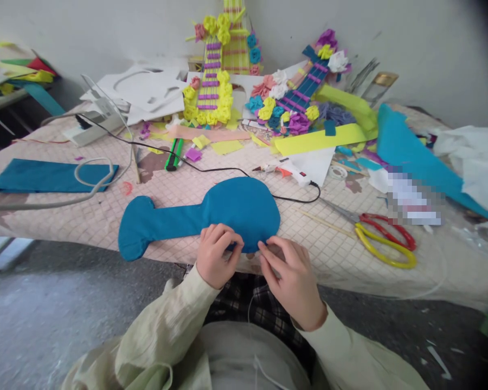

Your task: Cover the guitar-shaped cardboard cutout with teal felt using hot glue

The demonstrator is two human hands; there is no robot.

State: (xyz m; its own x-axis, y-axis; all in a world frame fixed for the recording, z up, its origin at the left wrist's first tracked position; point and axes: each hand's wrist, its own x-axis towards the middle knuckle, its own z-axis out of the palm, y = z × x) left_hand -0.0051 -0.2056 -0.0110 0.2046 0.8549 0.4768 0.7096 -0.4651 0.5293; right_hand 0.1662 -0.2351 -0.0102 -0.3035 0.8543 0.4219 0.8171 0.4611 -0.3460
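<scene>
To your right lie red-and-yellow-handled scissors (360, 227), near a white glue gun (297, 173). Left of that gun you have a green cutter (174, 156), then a white power strip (93, 130) farther left. Ahead of you, yellow flowers (225, 96) trim a toy guitar (212, 65).

No legible text, numbers, or signs

Craft workspace: table (329, 262) with glue gun (296, 173), scissors (359, 219), bright rosettes (226, 93).
</scene>
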